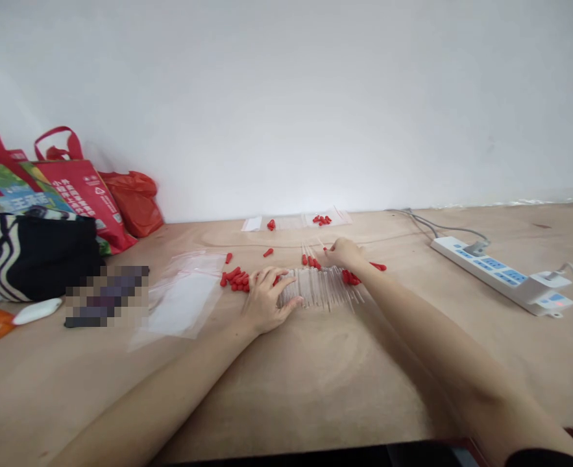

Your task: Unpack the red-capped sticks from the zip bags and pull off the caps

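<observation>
A row of thin clear glass dropper tubes (315,288) lies on the wooden table in front of me. My left hand (267,298) rests at their left end, fingers apart and thumb stretched out over the tubes; a bit of red shows beneath the fingers. Beside it is a heap of red rubber bulbs (237,279). Beyond the tubes, my right hand (343,251) is closed in a pinch on a dropper (325,249), whose red bulb and thin tube show at the fingertips. Several droppers with red bulbs (310,261) lie just left of that hand. More red bulbs (350,277) sit under my right wrist.
Clear plastic bags (182,298) lie on the left, with bagged red-bulbed droppers (322,220) by the wall. A white power strip (490,269) with cables is on the right. Shopping bags (79,194), a black striped bag (43,253) and a blurred dark object (108,297) occupy the left.
</observation>
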Demonstrator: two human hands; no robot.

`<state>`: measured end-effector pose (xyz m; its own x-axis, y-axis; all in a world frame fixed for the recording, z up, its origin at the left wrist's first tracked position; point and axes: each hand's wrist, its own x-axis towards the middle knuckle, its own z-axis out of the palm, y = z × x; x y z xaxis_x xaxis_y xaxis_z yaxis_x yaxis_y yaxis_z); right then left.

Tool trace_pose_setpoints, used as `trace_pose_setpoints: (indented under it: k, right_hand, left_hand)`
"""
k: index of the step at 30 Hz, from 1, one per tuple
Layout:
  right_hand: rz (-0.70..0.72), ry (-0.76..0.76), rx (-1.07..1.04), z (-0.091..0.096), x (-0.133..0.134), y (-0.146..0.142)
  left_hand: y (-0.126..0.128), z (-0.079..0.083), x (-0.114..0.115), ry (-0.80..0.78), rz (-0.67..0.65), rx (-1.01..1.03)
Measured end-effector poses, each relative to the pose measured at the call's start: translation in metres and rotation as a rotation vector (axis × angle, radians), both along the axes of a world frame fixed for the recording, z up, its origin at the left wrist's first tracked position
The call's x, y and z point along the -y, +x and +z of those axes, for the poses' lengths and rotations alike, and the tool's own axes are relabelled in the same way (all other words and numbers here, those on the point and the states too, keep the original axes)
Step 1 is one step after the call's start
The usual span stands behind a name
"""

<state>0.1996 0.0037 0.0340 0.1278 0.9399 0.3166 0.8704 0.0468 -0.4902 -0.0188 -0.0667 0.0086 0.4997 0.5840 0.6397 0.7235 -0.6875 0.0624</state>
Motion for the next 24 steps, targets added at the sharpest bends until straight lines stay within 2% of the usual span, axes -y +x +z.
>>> trace_pose_setpoints:
  k: [3,5,8,11,16,24]
  right_hand:
    - [0.062,0.04,0.031,-0.002,0.031,0.013]
    - [0.227,0.223,0.133,-0.009,0.055,0.02]
    - [0.286,0.478,0.259,-0.025,0.083,0.024]
    - [0.329,0.622,0.331,-0.037,0.096,0.02]
    - [0.427,0.654,0.347,-0.04,0.099,0.007]
    - [0.412,0.674,0.394,-0.041,0.103,0.002]
  left_hand:
    - [0.001,0.0,0.0,0.043,0.026,-0.002]
    - [0.004,0.0,0.001,0.082,0.045,-0.003]
    - [0.01,0.001,0.002,0.13,0.039,-0.021]
    - [0.016,0.001,0.004,0.149,-0.007,-0.048]
    - [0.023,0.001,0.008,0.184,-0.053,-0.087]
    - [0.022,0.0,0.011,0.197,-0.077,-0.123]
